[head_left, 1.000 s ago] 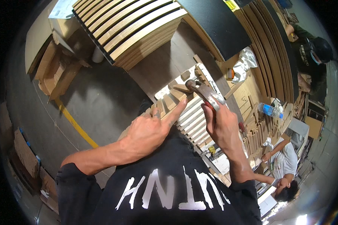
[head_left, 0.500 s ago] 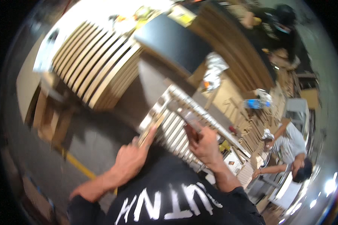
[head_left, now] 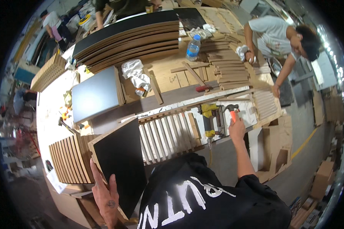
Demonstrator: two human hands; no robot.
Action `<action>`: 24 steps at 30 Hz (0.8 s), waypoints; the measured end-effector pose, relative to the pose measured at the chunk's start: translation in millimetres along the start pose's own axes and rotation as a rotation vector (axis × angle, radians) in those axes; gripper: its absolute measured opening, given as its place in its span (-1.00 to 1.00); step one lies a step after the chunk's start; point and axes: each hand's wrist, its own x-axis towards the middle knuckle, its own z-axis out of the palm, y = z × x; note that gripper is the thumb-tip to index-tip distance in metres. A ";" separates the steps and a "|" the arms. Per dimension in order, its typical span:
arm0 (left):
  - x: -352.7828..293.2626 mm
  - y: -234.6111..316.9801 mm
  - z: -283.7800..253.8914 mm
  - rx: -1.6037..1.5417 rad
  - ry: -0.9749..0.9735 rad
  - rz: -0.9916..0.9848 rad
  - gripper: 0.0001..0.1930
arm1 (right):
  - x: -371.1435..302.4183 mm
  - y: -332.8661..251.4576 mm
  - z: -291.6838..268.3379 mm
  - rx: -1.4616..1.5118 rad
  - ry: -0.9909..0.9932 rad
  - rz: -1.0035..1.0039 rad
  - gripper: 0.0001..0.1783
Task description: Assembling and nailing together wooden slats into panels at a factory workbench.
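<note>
My left hand [head_left: 105, 196] grips the wooden edge of a black-faced panel [head_left: 120, 164], thumb on the dark face and fingers along the rim. The panel stands tilted at the near left of the bench, its lower end partly behind my hand. My right hand [head_left: 237, 129] is closed around the orange handle of a claw hammer [head_left: 232, 108], whose head lies over the bench's white surface. Just left of the hammer rests a yellow and grey nail gun [head_left: 209, 120] with a hose. Between the panel and the nail gun is a row of pale slats [head_left: 168, 135].
A stack of slotted boards [head_left: 68, 160] stands left of the panel. Beyond are a grey panel [head_left: 95, 93], stacked dark-topped boards [head_left: 130, 45], a water bottle [head_left: 193, 47] and wooden strips [head_left: 227, 70]. A co-worker [head_left: 275, 38] leans in at the right. An open cardboard box [head_left: 273, 149] sits below the right side.
The view has swung round and levelled. My right hand, with the hammer, is now farther right beside the nail gun; my left hand is at the near left with the panel's black face showing.
</note>
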 end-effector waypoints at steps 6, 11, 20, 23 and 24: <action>33.1 26.1 13.3 0.026 0.056 0.212 -0.26 | 5.2 41.8 36.0 0.117 -0.002 0.006 -0.63; 53.4 68.4 9.6 0.087 0.002 0.196 -0.25 | 20.3 41.0 55.8 0.174 0.043 0.020 -0.62; 63.2 103.5 14.3 0.299 -0.472 0.719 -0.42 | -66.1 -149.7 -54.1 1.821 -1.180 0.416 -0.14; 49.2 99.8 18.6 0.457 -0.472 1.121 -0.35 | -63.1 -166.6 -82.8 2.051 -1.370 0.406 -0.09; 45.9 93.5 27.3 0.501 -0.418 1.319 -0.35 | -67.8 -166.0 -76.0 1.832 -1.165 0.380 -0.08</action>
